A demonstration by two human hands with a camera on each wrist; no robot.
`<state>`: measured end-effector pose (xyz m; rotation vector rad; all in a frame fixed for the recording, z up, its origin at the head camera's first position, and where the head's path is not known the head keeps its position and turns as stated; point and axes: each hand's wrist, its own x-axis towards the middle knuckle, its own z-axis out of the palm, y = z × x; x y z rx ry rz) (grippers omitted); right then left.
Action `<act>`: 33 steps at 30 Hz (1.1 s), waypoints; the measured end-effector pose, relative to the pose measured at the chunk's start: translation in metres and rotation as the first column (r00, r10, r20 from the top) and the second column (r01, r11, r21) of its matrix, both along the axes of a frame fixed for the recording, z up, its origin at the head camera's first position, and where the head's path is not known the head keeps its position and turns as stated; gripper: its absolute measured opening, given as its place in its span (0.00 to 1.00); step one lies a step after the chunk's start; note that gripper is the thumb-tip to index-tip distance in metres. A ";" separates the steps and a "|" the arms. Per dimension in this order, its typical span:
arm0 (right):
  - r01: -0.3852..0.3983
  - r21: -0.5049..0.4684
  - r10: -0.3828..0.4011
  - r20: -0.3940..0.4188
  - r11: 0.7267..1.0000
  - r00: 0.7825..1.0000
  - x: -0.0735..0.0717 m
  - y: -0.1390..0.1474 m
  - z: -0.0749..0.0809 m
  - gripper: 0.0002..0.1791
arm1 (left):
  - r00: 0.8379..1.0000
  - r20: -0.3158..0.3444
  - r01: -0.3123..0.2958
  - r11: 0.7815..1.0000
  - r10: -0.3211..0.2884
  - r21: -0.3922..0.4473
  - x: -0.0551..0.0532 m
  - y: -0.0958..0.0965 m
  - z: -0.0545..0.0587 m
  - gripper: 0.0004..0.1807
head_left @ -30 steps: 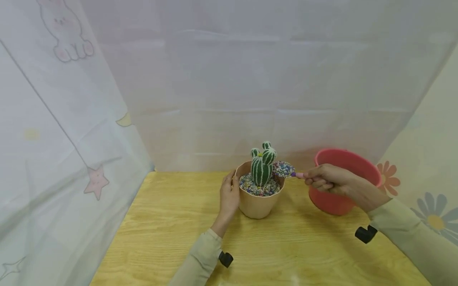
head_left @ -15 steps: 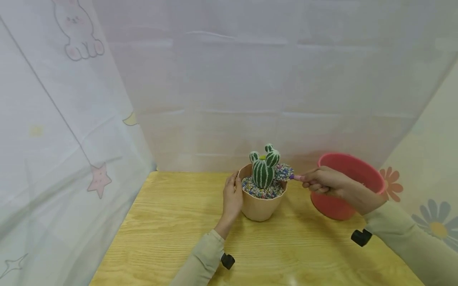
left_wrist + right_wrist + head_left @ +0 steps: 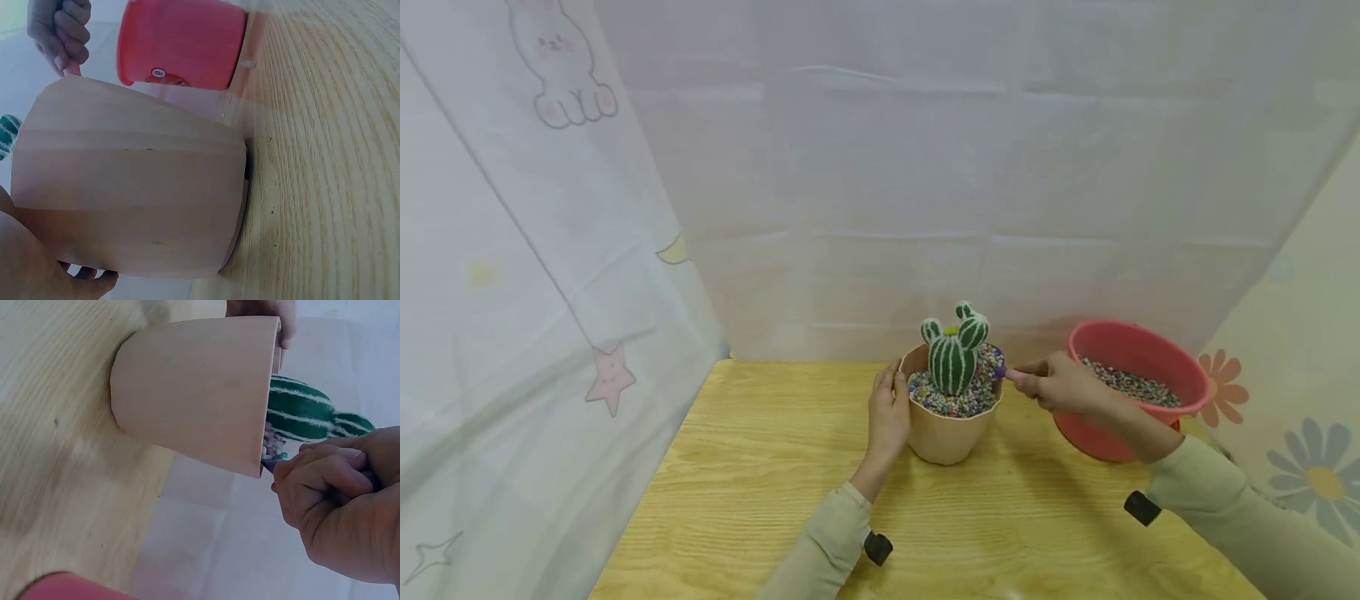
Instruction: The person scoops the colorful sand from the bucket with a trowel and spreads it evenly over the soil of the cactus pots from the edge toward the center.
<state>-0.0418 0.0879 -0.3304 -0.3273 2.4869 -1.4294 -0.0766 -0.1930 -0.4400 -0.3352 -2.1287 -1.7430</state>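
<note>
A beige flowerpot (image 3: 951, 437) stands upright on the wooden table. Inside it a green-and-white knitted cactus (image 3: 953, 367) rises from multicoloured pebbles (image 3: 958, 402). My left hand (image 3: 889, 417) grips the pot's left side near the rim; in the right wrist view its fingers (image 3: 284, 325) show at that rim. My right hand (image 3: 1063, 383) holds the pink handle (image 3: 1015, 375) of a small trowel, tipped down at the pot's right rim. Its purple neck (image 3: 1000, 371) shows, while the blade is hidden among the pebbles. In the right wrist view the right hand (image 3: 337, 494) is curled tightly beside the cactus.
A red bucket (image 3: 1090, 433) partly filled with pebbles (image 3: 1135, 385) stands to the right, behind my right forearm. Pale printed sheets (image 3: 880, 167) hang behind and at both sides of the wooden table (image 3: 760, 467).
My right hand has lowered and turned the trowel, and its heap of pebbles has tipped into the pot beside the cactus. The left hand keeps its hold on the pot.
</note>
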 end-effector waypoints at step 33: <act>0.627 0.417 -0.268 -0.649 0.657 0.712 0.054 0.137 -0.017 0.11 | 0.984 0.075 0.165 0.986 -0.164 -0.009 -0.020 -0.020 -0.012 0.24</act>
